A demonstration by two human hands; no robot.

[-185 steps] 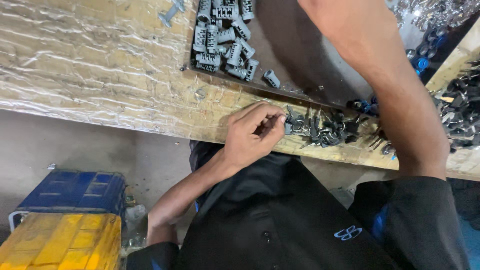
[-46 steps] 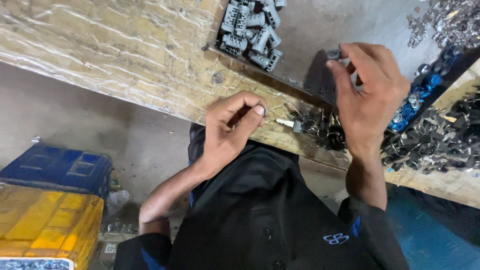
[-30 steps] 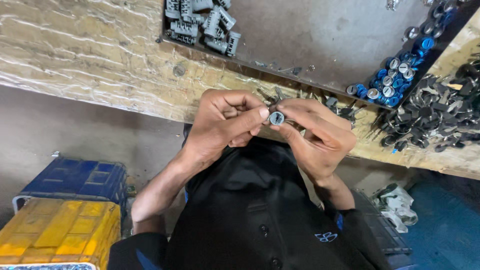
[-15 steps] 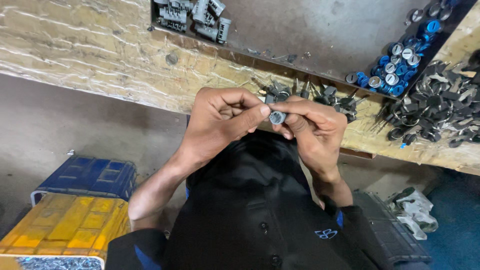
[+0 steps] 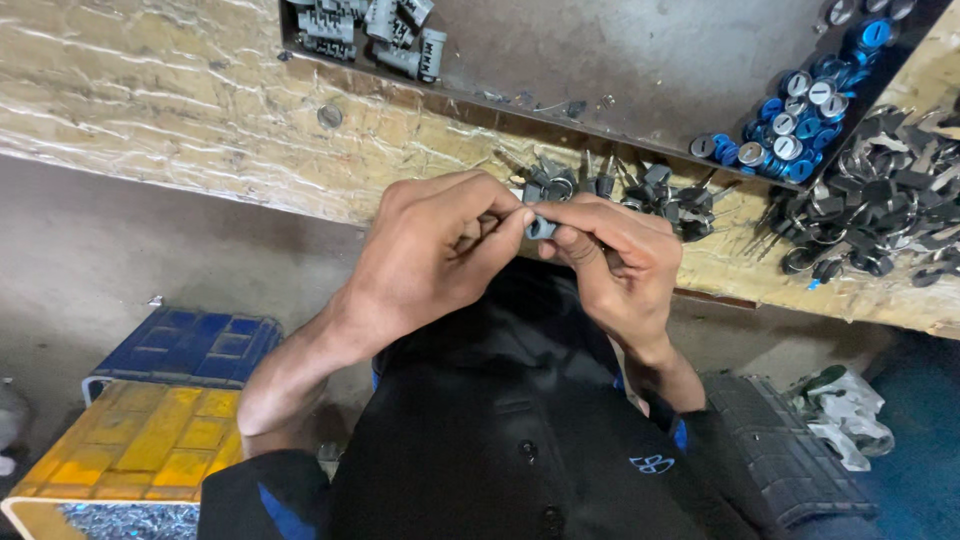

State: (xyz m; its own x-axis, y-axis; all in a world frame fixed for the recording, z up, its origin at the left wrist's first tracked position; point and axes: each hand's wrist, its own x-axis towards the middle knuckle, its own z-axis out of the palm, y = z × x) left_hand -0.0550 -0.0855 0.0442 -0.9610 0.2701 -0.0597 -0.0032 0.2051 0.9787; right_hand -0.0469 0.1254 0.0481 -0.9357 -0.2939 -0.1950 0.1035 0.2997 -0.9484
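My left hand point(image 5: 435, 250) and my right hand point(image 5: 615, 270) meet in front of my chest, just below the edge of a worn wooden bench point(image 5: 180, 110). Between their fingertips they pinch a small grey metal cylinder point(image 5: 541, 228). Fingers cover most of it, so its shape is hard to tell. Right behind the hands, a heap of small dark metal parts point(image 5: 640, 190) lies on the bench edge.
A dark metal tray point(image 5: 620, 70) on the bench holds grey metal blocks point(image 5: 370, 25) at the top left and blue-and-silver round caps point(image 5: 800, 110) at the right. Black key-like parts point(image 5: 880, 200) pile at the far right. Blue point(image 5: 190, 345) and yellow point(image 5: 150, 440) crates stand on the floor at the left.
My right hand came back from the tray with a small part and joined the left at my chest. Since half a second ago both hands stay together, turning the piece slightly.
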